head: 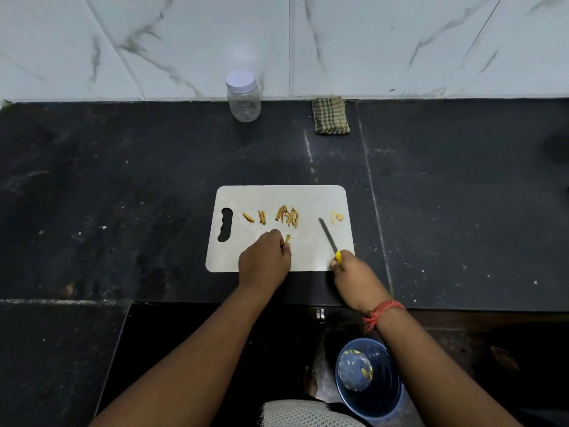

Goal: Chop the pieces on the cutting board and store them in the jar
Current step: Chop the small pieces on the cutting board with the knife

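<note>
Two hands: both reach from the near edge of the tabletop point(123, 195) onto the cutting board point(246, 195), seen from the head camera.
Left hand: the left hand point(264, 257) lies knuckles up on the board's near half, fingers curled, fingertips pinching a single strip point(287, 238) against the board.
Right hand: the right hand point(354, 272) sits at the board's near right corner, curled round the yellow handle of a knife point(328, 237); the blade slants up and left over the board, apart from the pieces.
Wrist: a red thread band point(380, 312) wraps the right wrist.
Pieces: a cluster of tan strips point(288, 215) lies mid-board, smaller strips toward the handle slot, a yellowish scrap point(337, 216) near the right edge.
Jar: a clear jar point(244, 97) with a white lid stands at the tabletop's far edge against the wall, lid on, well apart from the board.
Around: a folded checked cloth point(331, 115) lies at the far edge right of the jar; a blue bucket point(369, 380) holding scraps stands on the floor below the near edge.
Surfaces: tabletop dark, speckled stone; board pale, flat, round-cornered; wall white veined marble tile.
</note>
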